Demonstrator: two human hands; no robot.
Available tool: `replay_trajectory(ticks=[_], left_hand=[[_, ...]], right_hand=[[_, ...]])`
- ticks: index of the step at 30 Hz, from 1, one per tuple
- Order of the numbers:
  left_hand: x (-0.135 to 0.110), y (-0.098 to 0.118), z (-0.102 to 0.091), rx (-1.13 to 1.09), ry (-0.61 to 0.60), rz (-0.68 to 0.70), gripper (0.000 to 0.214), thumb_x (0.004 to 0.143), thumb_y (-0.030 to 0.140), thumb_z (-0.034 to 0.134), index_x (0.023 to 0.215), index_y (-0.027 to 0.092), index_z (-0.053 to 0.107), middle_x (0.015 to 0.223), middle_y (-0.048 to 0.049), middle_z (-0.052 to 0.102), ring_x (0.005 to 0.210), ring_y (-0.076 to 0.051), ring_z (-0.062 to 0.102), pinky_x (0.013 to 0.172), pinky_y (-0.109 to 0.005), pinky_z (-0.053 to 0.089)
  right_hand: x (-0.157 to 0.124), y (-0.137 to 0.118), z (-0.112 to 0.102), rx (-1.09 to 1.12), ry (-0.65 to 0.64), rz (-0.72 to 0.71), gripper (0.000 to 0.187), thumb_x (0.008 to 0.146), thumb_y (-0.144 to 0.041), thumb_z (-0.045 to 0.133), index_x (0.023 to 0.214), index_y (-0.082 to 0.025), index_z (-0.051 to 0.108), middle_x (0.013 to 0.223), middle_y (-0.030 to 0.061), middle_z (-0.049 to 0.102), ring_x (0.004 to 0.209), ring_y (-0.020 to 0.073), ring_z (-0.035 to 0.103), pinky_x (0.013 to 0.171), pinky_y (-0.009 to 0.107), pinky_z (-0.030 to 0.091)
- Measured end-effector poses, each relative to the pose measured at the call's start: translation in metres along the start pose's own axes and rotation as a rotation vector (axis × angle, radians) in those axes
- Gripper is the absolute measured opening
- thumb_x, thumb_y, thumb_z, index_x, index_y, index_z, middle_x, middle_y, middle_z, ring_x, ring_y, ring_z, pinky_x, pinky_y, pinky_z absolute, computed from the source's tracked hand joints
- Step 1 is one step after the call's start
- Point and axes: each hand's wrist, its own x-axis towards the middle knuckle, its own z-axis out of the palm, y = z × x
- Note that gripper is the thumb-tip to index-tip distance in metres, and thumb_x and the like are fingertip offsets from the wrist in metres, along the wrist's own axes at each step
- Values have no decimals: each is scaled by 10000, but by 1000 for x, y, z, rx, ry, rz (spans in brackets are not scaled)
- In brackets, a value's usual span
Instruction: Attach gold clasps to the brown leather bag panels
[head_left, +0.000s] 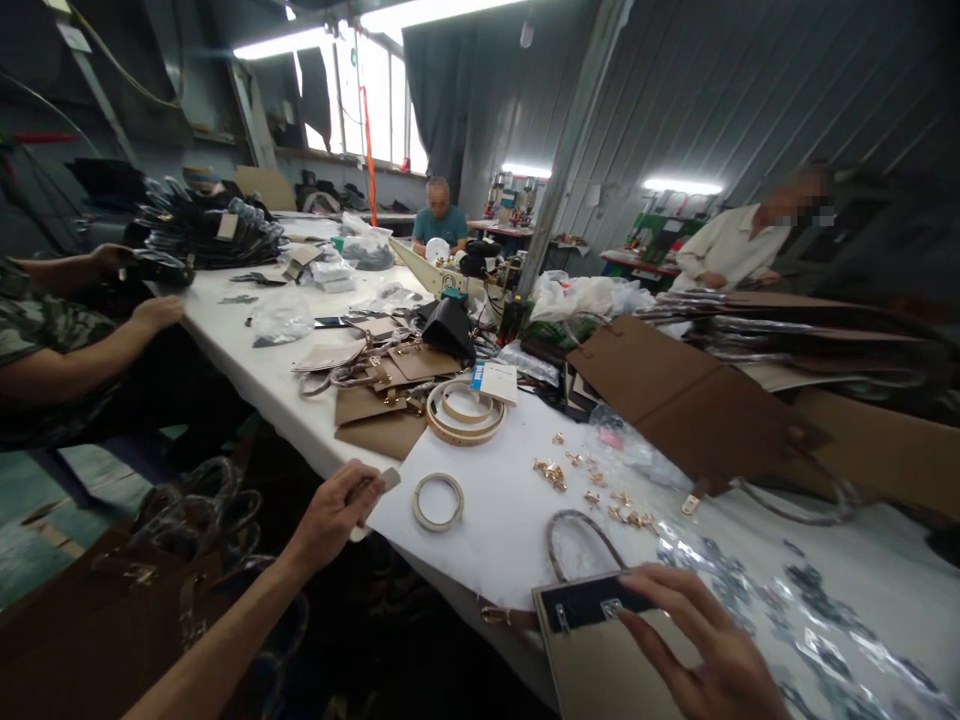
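Observation:
My left hand [335,515], closed, is off the table's front edge. It grips a small flat pale piece [390,480] whose ends poke out between the fingers; its exact kind I cannot make out. On the right, my right hand [694,635] is over a bag panel [592,650], fingers apart, thumb and fingertips beside a small metal fitting [611,608] on its dark strip. A second metal fitting [562,618] sits on the same strip. A plastic-wrapped bag handle [574,530] arches behind the panel. Gold-coloured hardware pieces [551,474] lie scattered farther back.
A tape roll [438,502] lies between my hands, with coiled strips [466,412] behind it. Brown bags [690,400] are stacked at right; silver metal parts [810,590] lie nearer. More bags [97,620] stand below left. A co-worker's arm [75,360] reaches in from the left.

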Motion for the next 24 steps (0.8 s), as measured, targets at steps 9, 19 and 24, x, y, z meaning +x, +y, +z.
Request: replay_trajectory(ticks=[9,19,24], left_hand=[[-26,105,3,27,-420,71,329,1004,499,561,921,235,738,832,16,720,794,-158,653,727,-207,498],[-39,113,28,118,-408,184,245,1001,415,558,1030,282,762,910,5,796,800,-182,733,722,-235,516],[-45,100,48,122,-442,233,250,987,442,555,943,323,770,858,24,794,763,-183,745,676,-220,529]], right_hand=[[125,-129,49,652,-373,61,355,896,-324,798,1225,-217,720,1127,69,751,985,191,726,899,308,598],[105,-118,61,671,-425,119,154,895,-101,734,998,-200,791,947,36,793,851,160,734,805,249,551],[93,-112,55,519,-494,118,59,928,-189,726,980,-202,753,948,33,773,865,163,713,825,243,541]])
